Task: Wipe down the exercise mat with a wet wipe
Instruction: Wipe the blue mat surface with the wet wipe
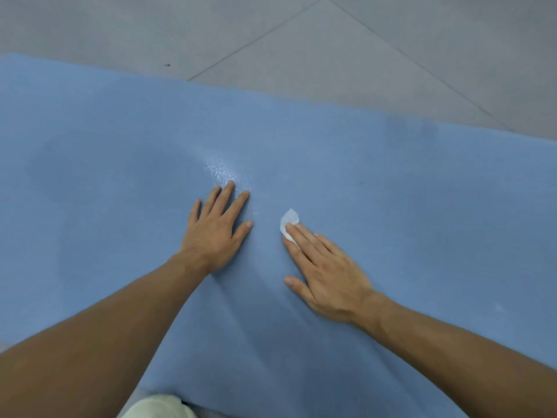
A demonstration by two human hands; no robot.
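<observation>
Head view: left hand (215,233) lies flat, fingers straight, on the blue mat (422,206); right hand (328,273), fingers straight, presses a white wipe (288,220) down.

I count one flat blue foam exercise mat (391,191), one small crumpled white wet wipe (288,220), one glistening wet patch (221,171), two bare hands, my left hand (215,233) and my right hand (328,279), and parts of three grey floor tiles (301,40).
</observation>
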